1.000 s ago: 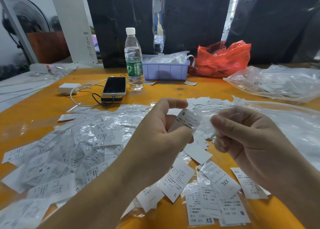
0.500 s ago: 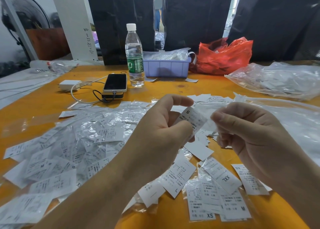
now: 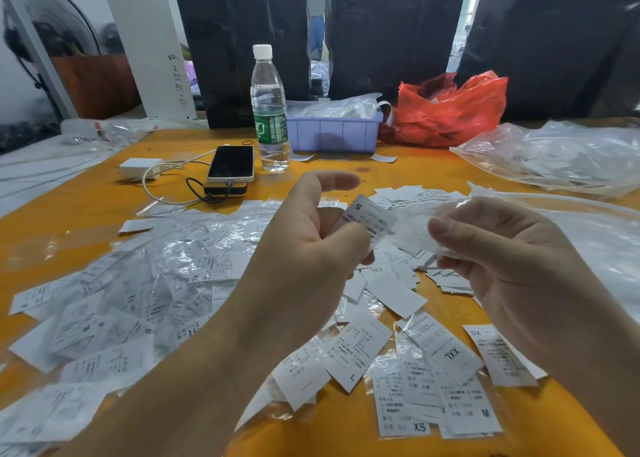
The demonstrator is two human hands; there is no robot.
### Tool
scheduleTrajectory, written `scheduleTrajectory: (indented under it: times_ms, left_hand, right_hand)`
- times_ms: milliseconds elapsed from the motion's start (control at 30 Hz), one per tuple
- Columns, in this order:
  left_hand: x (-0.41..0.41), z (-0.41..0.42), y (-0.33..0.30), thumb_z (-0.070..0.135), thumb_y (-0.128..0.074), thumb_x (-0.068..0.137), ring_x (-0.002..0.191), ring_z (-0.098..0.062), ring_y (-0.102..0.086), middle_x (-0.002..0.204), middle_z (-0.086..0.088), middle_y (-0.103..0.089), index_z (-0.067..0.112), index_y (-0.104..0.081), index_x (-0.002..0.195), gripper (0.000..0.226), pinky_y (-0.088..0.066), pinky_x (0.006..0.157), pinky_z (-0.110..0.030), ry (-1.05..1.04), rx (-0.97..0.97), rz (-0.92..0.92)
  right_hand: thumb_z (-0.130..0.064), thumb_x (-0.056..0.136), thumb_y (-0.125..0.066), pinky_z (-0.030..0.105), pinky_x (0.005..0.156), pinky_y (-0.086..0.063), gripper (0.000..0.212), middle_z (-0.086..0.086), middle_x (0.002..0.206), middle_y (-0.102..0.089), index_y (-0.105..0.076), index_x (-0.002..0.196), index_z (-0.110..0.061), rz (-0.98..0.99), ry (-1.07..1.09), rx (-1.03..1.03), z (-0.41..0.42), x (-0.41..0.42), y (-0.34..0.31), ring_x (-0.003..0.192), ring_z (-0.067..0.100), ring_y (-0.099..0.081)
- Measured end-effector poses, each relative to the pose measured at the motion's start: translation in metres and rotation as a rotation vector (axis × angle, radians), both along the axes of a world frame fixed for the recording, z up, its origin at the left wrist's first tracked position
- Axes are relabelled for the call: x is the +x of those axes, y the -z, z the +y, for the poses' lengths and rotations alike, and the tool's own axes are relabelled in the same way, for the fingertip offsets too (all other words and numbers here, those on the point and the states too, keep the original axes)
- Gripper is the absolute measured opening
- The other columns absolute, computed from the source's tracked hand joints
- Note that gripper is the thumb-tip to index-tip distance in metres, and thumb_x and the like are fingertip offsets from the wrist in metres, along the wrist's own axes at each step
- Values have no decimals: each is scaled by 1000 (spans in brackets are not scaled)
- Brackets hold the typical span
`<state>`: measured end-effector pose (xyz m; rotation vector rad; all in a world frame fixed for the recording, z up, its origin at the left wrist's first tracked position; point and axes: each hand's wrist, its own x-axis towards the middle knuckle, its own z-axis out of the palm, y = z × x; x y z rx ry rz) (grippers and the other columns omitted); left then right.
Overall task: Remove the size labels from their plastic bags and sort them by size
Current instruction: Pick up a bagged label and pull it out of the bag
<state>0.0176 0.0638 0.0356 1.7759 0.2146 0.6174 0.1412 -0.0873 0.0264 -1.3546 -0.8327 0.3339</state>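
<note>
- Over the last second the S label [image 3: 367,221] has slid further clear of the thin clear bag [image 3: 414,229]; its S corner now stands fully bare, so the pull-out looks close to done
- Left hand [image 3: 304,248] pinches the label's lower end between thumb and curled fingers, index finger lifted free
- Right hand [image 3: 498,248] pinches the crumpled bag, fingers curled round it
- Both are held above the orange table [image 3: 398,176], over loose labels; sorting this 1 is still ahead
</note>
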Motion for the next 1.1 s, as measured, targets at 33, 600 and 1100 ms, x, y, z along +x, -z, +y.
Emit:
scheduleTrajectory:
  times_ms: [33, 600, 1100]
  left_hand:
    - [0, 0, 0, 22, -53, 76, 58, 0, -57, 70, 1, -67, 41, -52, 111, 40, -45, 53, -15, 0, 5, 5]
    - [2, -5, 1, 26, -55, 74, 65, -13, -57, 84, 10, -71, 47, -47, 113, 45, -56, 63, -47, 82, 76, 129]
    - [0, -12, 1, 28, -55, 76, 74, -31, -61, 80, -7, -67, 49, -44, 119, 49, -52, 60, -50, 155, 187, 112]
  right_hand:
    - [-45, 59, -80, 38, 76, -42, 29, -3, 73, -63, -71, 69, -19, -4, -1, 0, 0, 0, 0, 75, 15, -57]
    - [-29, 66, -82, 36, 71, -49, 16, 3, 71, -64, -70, 66, -17, 11, -74, -17, 2, -5, 0, 75, 27, -60]
    - [-20, 57, -76, 27, 53, -53, 13, 10, 64, -64, -72, 68, -14, 122, -154, 0, 3, -12, -2, 54, 19, -57]
